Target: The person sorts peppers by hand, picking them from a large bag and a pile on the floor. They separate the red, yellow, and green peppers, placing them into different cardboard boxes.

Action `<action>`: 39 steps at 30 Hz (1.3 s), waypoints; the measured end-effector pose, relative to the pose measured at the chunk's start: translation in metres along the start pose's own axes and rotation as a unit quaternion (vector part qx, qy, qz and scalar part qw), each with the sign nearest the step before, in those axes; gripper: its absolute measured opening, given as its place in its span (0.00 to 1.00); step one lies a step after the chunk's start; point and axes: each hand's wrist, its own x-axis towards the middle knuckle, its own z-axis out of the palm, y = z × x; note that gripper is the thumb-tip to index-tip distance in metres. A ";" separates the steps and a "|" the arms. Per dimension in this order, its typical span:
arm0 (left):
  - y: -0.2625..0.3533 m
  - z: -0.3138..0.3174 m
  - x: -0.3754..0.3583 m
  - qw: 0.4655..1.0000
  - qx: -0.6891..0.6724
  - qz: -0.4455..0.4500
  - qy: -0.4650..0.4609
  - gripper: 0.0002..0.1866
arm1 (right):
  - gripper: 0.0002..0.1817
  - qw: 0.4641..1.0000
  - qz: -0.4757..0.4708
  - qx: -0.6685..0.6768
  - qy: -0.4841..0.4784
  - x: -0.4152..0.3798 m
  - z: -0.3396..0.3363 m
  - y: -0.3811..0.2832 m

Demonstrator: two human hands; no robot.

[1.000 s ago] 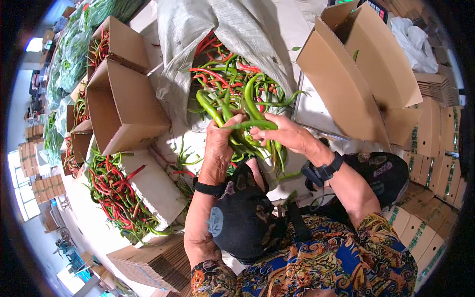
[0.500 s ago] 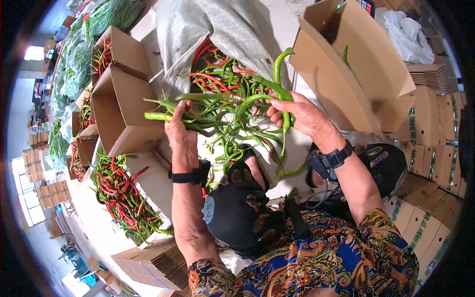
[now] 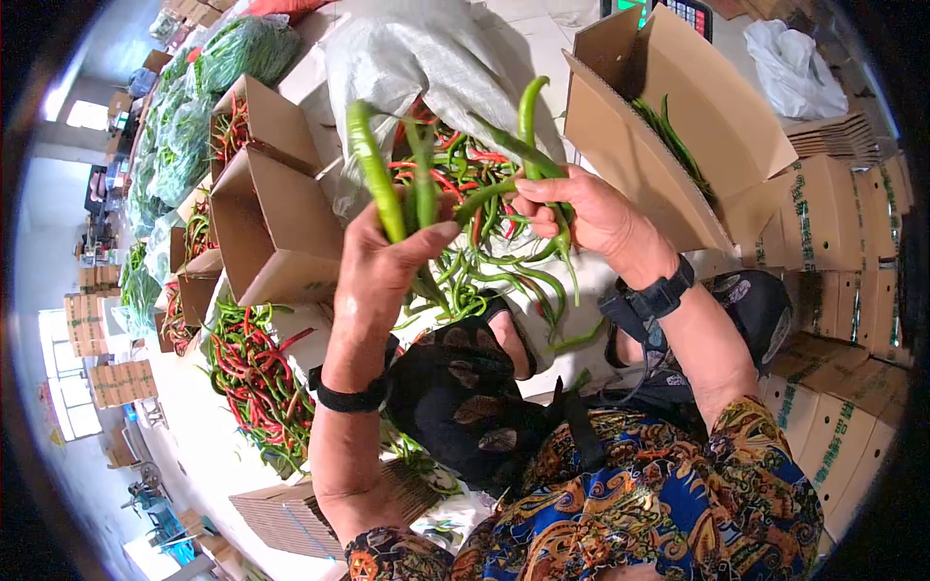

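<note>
Several green peppers (image 3: 376, 174) stand up out of my left hand (image 3: 389, 254), whose fingers are wrapped round them. My right hand (image 3: 586, 211) pinches more green peppers (image 3: 528, 121), one pointing up and one hanging down. Both hands are raised over a loose pile of red and green peppers (image 3: 475, 174) that spills from the mouth of a white woven sack (image 3: 397, 58). An open cardboard box (image 3: 717, 107) at the upper right has dark green peppers (image 3: 675, 145) inside.
Open boxes (image 3: 281, 208) line the left side, some with peppers. A mixed red and green heap (image 3: 257, 387) lies below them. Flattened cardboard (image 3: 300, 518) is stacked at the lower left, and closed cartons (image 3: 828, 218) stand at the right. Bagged greens (image 3: 242, 58) lie at the upper left.
The peppers in my left hand have swung from lying sideways to upright, and that hand has turned. The view has shifted, showing more of the right box's inside.
</note>
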 end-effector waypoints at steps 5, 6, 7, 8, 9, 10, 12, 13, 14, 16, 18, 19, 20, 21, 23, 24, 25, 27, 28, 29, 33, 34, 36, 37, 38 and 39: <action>0.021 0.017 -0.015 0.999 0.050 -0.004 -0.015 0.20 | 0.15 0.991 0.023 0.111 -0.074 -0.013 0.025 -0.015; 0.030 0.018 -0.023 0.997 0.067 -0.025 -0.013 0.20 | 0.16 0.992 0.006 0.112 -0.062 -0.019 0.024 -0.017; 0.033 0.017 -0.031 0.999 0.041 -0.026 -0.014 0.17 | 0.17 0.992 -0.009 0.114 -0.051 -0.024 0.024 -0.017; 0.034 0.018 -0.037 0.998 -0.049 -0.031 0.001 0.16 | 0.19 0.992 -0.023 0.118 -0.042 -0.027 0.023 -0.017; 0.035 0.019 -0.044 0.990 -0.137 -0.034 0.016 0.15 | 0.21 0.999 -0.042 0.026 -0.015 -0.033 0.023 -0.017; 0.036 0.019 -0.051 0.974 -0.223 -0.037 0.030 0.14 | 0.22 0.996 -0.061 -0.066 0.013 -0.039 0.023 -0.016; 0.019 0.015 -0.059 0.941 -0.335 -0.054 0.023 0.12 | 0.26 0.961 -0.101 -0.245 0.075 -0.053 0.023 -0.013; 0.015 0.020 -0.066 0.934 -0.350 -0.053 0.043 0.13 | 0.28 0.952 -0.110 -0.273 0.084 -0.059 0.031 -0.010; 0.012 0.026 -0.071 0.927 -0.366 -0.054 0.064 0.13 | 0.28 0.913 -0.118 -0.374 0.107 -0.060 0.025 -0.004; 0.008 0.040 -0.081 0.921 -0.381 -0.034 0.067 0.12 | 0.26 0.916 -0.096 -0.376 0.102 -0.072 0.032 -0.001; 0.002 0.052 -0.090 0.913 -0.400 -0.059 0.057 0.12 | 0.25 0.903 -0.092 -0.413 0.081 -0.083 0.041 0.001; -0.002 0.057 -0.094 0.906 -0.413 -0.078 0.056 0.11 | 0.25 0.895 -0.092 -0.430 0.072 -0.088 0.043 0.002; -0.007 0.064 -0.094 0.903 -0.415 -0.084 0.073 0.11 | 0.24 0.890 -0.097 -0.441 0.071 -0.091 0.045 0.005; -0.012 0.068 -0.094 0.891 -0.438 -0.093 0.070 0.11 | 0.24 0.884 -0.102 -0.451 0.070 -0.095 0.046 0.009; -0.029 0.067 -0.093 0.872 -0.478 -0.104 0.016 0.11 | 0.25 0.899 -0.072 -0.428 0.054 -0.099 0.041 0.017; -0.034 0.068 -0.091 0.861 -0.498 -0.104 0.026 0.12 | 0.26 0.936 -0.054 -0.346 0.021 -0.102 0.041 0.021; -0.035 0.072 -0.087 0.856 -0.507 -0.088 0.044 0.12 | 0.27 0.965 -0.034 -0.259 -0.012 -0.106 0.043 0.024; -0.040 0.077 -0.082 0.845 -0.524 -0.088 0.063 0.13 | 0.31 0.968 -0.004 -0.236 -0.080 -0.109 0.041 0.025; -0.051 0.075 -0.080 0.842 -0.532 -0.085 0.006 0.14 | 0.32 0.957 -0.028 -0.279 -0.076 -0.111 0.038 0.028; -0.053 0.081 -0.077 0.863 -0.497 -0.086 0.018 0.14 | 0.32 0.942 -0.053 -0.322 -0.073 -0.111 0.033 0.030; -0.059 0.082 -0.082 0.879 -0.465 -0.084 0.058 0.12 | 0.33 0.974 0.041 -0.206 -0.084 -0.118 0.023 0.009; -0.057 0.079 -0.086 0.869 -0.480 -0.095 0.074 0.12 | 0.32 0.983 0.052 -0.155 -0.082 -0.118 0.012 0.006; -0.051 0.073 -0.095 0.852 -0.512 -0.087 0.061 0.12 | 0.30 0.998 0.047 0.011 -0.035 -0.124 0.004 -0.002; -0.052 0.073 -0.102 0.846 -0.525 -0.081 0.043 0.13 | 0.31 0.999 0.031 0.028 -0.034 -0.127 0.000 -0.003; -0.052 0.073 -0.109 0.840 -0.537 -0.074 0.025 0.14 | 0.31 0.998 0.016 0.045 -0.034 -0.128 -0.004 -0.004; -0.051 0.076 -0.114 0.835 -0.544 -0.083 0.022 0.15 | 0.30 0.997 0.009 0.055 -0.044 -0.129 -0.008 -0.003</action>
